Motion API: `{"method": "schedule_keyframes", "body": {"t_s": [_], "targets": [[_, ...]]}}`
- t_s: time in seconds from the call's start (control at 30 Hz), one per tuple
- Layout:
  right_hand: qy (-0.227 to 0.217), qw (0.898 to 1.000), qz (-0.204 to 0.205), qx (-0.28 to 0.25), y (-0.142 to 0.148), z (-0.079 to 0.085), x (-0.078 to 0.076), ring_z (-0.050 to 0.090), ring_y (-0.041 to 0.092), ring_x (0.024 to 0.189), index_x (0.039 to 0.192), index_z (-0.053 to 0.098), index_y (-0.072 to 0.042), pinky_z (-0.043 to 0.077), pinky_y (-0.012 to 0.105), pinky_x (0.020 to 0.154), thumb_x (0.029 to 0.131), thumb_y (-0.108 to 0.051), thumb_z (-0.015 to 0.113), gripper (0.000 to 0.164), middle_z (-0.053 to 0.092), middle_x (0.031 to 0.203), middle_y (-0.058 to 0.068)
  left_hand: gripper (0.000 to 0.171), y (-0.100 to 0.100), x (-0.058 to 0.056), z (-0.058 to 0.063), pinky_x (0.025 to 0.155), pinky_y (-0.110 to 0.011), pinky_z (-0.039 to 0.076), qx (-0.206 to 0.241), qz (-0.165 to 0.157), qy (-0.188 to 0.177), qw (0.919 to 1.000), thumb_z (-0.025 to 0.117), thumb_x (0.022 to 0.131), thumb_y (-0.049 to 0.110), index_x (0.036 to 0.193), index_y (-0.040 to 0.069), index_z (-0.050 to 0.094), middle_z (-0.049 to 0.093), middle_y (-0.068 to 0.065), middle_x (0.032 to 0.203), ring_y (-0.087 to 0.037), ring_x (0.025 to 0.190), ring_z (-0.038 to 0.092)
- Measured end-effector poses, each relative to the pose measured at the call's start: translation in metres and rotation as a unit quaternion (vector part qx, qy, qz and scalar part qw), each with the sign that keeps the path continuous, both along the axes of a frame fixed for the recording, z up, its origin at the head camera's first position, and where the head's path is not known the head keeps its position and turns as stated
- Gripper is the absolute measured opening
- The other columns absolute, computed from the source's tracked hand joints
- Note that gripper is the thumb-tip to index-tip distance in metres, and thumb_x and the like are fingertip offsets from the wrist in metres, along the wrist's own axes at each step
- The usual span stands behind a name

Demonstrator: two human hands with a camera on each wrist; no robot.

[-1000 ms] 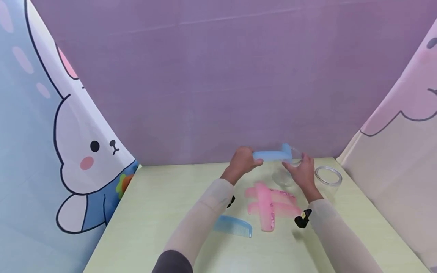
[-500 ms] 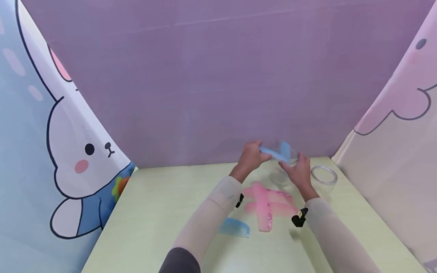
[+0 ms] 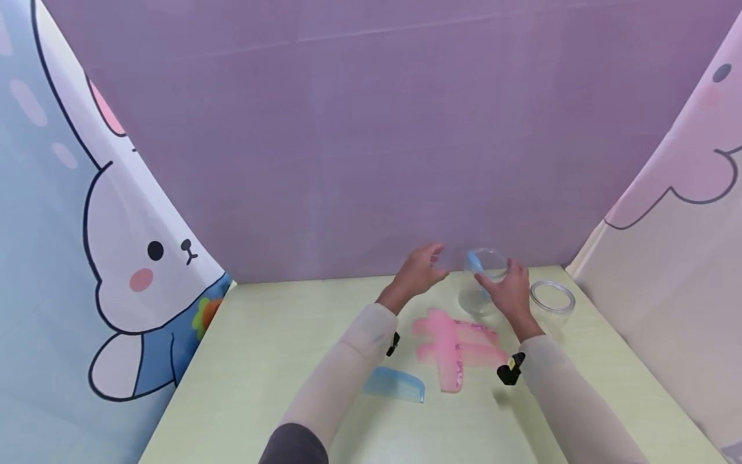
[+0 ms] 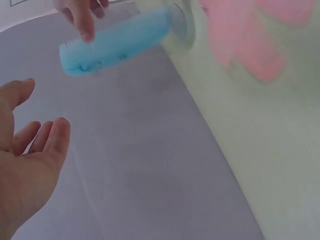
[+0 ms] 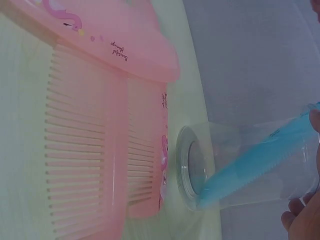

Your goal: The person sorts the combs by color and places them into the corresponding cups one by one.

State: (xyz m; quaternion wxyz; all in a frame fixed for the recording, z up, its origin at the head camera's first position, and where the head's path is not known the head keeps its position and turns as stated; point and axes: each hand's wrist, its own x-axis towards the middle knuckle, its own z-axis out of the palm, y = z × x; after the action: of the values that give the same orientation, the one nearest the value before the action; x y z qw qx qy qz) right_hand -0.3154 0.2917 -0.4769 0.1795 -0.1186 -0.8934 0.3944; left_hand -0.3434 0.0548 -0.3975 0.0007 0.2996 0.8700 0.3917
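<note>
My right hand grips the upper part of a clear plastic jar that stands upright toward the back of the table. Blue comb plastic shows inside it; in the right wrist view, a blue comb leans from the jar's base up to its mouth. Just left of the jar, my left hand is raised with thumb and fingers spread, holding nothing. The left wrist view shows the same hand apart from the comb. In front of the jar lie several pink combs, one across the others.
Another blue comb lies on the table, partly hidden behind my left forearm. A second clear jar with a silvery rim stands right of my right hand. A purple backdrop rises along the table's back edge.
The blue comb that my left hand held tilted down into the jar and was let go. My left hand has drawn back left. My right hand stays on the jar.
</note>
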Motion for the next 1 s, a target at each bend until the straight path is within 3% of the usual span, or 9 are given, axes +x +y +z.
{"method": "schedule_keyframes", "body": {"t_s": [0.47,0.83,1.0], "targets": [[0.0,1.0,0.009,-0.009,0.002,0.0,0.0,0.032,0.051,0.144,0.158,0.02,0.006,0.031,0.063,0.117,0.092,-0.047,0.072,0.1,0.026,0.158,0.034,0.065,-0.046,0.01,-0.02,0.105,-0.037,0.052,-0.061,0.0,-0.029,0.9977,0.069,0.099,0.03,0.156,0.015,0.042,0.049,-0.009,0.153,-0.026,0.132,0.058],[-0.011,1.0,0.011,-0.003,0.001,-0.001,0.001,0.034,0.052,0.141,0.159,0.018,0.005,0.033,0.064,0.115,0.092,-0.049,0.071,0.101,0.027,0.156,0.035,0.06,-0.08,0.015,-0.046,0.104,-0.042,0.052,-0.09,-0.006,-0.039,0.9952,0.072,0.096,0.028,0.147,0.006,0.052,0.053,-0.013,0.146,-0.032,0.129,0.06],[-0.007,1.0,0.01,0.002,0.001,0.0,0.0,0.035,0.052,0.14,0.159,0.018,0.006,0.034,0.064,0.115,0.092,-0.048,0.071,0.101,0.028,0.155,0.036,0.059,-0.098,0.016,-0.054,0.103,-0.041,0.053,-0.124,0.003,-0.022,0.992,0.073,0.095,0.029,0.145,0.004,0.054,0.058,-0.014,0.142,-0.03,0.124,0.063]]}}
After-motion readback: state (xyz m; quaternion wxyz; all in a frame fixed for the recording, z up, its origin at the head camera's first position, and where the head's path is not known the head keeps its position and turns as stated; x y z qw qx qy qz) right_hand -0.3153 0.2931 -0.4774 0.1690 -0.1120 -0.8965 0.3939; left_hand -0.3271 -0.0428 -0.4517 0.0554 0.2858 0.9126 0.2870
